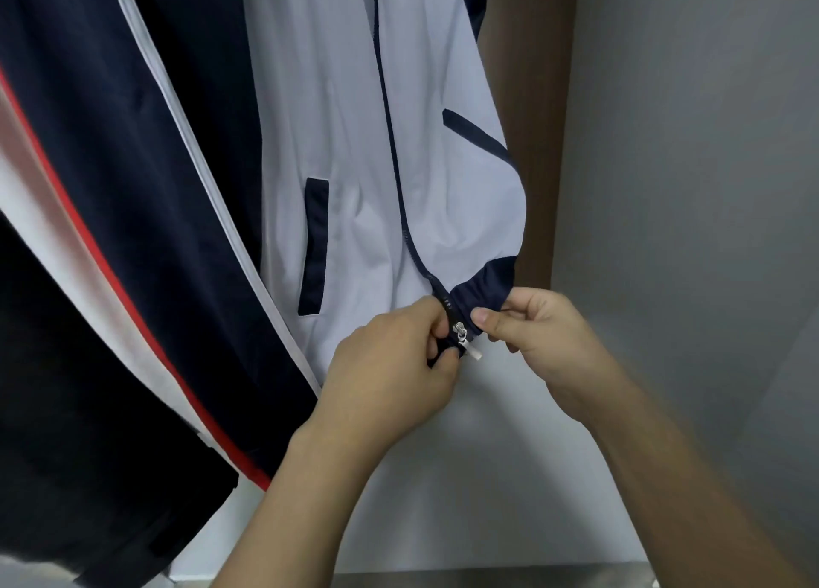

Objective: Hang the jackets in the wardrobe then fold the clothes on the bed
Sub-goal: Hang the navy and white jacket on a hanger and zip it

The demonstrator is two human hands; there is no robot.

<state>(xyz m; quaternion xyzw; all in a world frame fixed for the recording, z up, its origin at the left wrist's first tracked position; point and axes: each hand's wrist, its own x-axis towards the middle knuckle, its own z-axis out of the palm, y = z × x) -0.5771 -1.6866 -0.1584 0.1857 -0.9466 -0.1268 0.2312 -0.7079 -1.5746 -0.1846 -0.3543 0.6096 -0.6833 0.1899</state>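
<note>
A white jacket (354,153) with navy trim, navy pocket welts and a navy zip hangs in the wardrobe at the centre. Its zip is closed almost to the navy hem. My left hand (394,361) pinches the hem edge just left of the silver zip slider (460,331). My right hand (545,335) pinches the navy hem just right of the slider. A white pull tab hangs below the slider between my hands. To the left hangs a navy jacket (111,188) with white and red stripes, partly overlapping the white one.
A brown wardrobe panel (536,99) stands right of the white jacket, with a grey side wall (691,188) beyond it. A pale back wall (478,476) shows below my hands. A grey shelf edge (487,581) runs along the bottom.
</note>
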